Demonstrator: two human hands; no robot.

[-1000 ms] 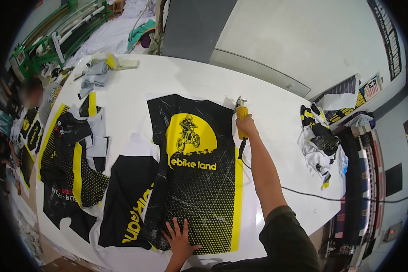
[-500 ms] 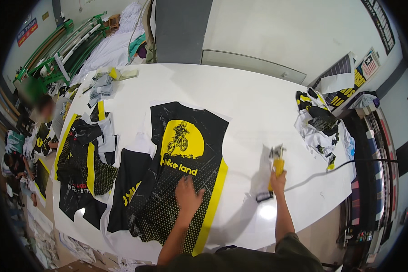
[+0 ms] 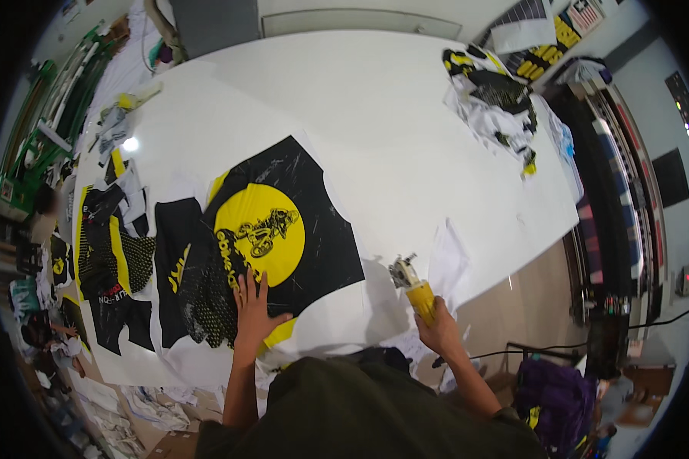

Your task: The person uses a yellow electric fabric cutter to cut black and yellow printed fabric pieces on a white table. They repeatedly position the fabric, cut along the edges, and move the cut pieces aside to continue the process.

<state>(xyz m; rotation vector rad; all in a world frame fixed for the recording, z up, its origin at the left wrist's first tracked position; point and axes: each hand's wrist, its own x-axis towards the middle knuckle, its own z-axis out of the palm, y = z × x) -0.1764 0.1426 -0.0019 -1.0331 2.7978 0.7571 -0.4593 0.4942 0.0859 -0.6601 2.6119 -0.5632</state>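
Observation:
A black jersey panel (image 3: 331,229) with a yellow disc and a motorbike rider print lies turned sideways on the white table (image 3: 344,99). My left hand (image 3: 257,315) rests on its lower left part, fingers spread, beside the disc. In my right hand (image 3: 439,329) is a yellow handheld electric cloth cutter (image 3: 420,300), its metal head pointing away from me, right of the panel. The panel's dotted part is bunched under and left of my left hand. A white cloth strip (image 3: 448,256) lies beyond the cutter, at the table's near right edge.
Left of the panel lie another black piece (image 3: 174,264) and black-yellow cut pieces (image 3: 99,260). Crumpled white and black scraps (image 3: 494,115) sit far right. A dark cord (image 3: 528,349) runs right of my right forearm. A purple bag (image 3: 555,402) stands at lower right.
The panel has turned clockwise, its top now toward the upper right. My right hand has brought the cutter nearer to me, at the table's near edge. The view has shifted too.

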